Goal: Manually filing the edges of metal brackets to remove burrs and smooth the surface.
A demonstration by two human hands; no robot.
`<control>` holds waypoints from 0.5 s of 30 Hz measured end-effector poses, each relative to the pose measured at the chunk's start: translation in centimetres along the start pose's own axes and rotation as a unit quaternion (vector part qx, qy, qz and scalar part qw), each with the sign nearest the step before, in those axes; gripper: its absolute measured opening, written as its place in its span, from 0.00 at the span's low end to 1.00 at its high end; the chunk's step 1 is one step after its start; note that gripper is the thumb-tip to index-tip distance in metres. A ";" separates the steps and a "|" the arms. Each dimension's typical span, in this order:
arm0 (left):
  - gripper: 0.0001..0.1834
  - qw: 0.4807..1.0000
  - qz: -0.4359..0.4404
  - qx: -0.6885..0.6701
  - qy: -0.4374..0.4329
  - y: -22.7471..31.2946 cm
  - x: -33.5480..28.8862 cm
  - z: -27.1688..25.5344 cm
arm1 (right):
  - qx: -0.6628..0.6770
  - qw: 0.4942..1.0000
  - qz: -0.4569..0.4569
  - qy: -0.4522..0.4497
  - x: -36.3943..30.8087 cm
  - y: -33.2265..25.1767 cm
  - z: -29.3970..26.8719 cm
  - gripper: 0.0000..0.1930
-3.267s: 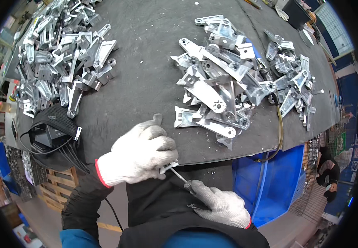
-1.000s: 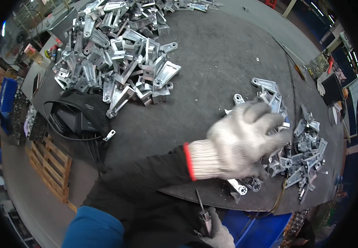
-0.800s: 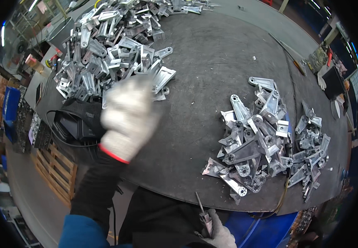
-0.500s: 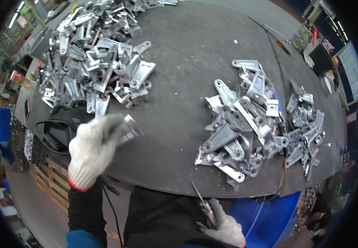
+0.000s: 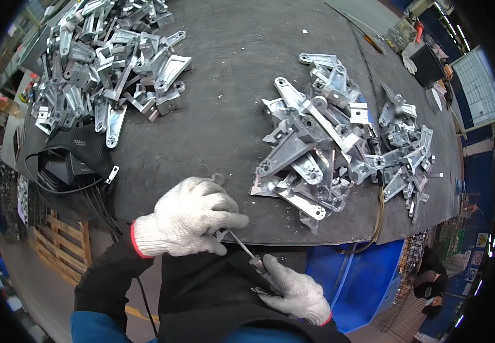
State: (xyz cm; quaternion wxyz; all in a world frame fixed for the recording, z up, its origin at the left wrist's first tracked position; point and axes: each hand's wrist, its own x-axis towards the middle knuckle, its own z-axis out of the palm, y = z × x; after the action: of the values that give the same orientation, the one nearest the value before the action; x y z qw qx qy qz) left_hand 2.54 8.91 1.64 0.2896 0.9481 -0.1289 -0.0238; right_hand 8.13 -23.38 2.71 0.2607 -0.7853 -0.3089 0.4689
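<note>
Silver metal bracket (image 5: 220, 235) in a closed, gloved left hand (image 5: 193, 216)

I see the right hand (image 5: 298, 290) gripping a thin-shafted hand tool (image 5: 256, 262), its tip close to the bracket, near the front edge of the table (image 5: 219, 120). One should, I think, hold firmly and guide gently, away from fingers. Mostly hidden, the bracket shows one pale, angular bit.

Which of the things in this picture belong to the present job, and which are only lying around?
In the job:
metal part, mostly hidden, in the left hand
thin-shafted tool in the right hand
probably the left heap and middle heap of metal pieces

Apparently lying about:
black mesh bag
orange-handled tool
loose white glove
</note>
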 end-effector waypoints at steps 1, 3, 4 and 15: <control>0.39 0.999 0.035 -0.015 -0.007 -0.2 0.0 0.1 | -0.003 1.000 0.000 -0.005 0.2 -0.5 -0.3 0.44; 0.38 0.999 0.032 -0.017 -0.004 -0.3 0.1 0.1 | -0.041 0.995 0.082 -0.047 0.8 -2.3 -1.5 0.42; 0.37 1.000 0.028 -0.010 -0.007 -0.3 0.1 0.1 | -0.044 0.994 0.084 -0.053 1.0 -2.3 -1.4 0.42; 0.35 0.998 0.041 -0.031 0.044 -1.7 -0.3 1.5 | 0.006 0.992 0.100 -0.082 3.1 -3.0 -1.9 0.39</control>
State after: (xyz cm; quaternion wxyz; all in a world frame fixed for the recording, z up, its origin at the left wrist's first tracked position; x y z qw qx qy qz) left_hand 2.48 9.56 -0.53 0.3250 0.9327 -0.1542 0.0262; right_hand 10.23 -19.34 3.81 0.1909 -0.7696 -0.2469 0.5570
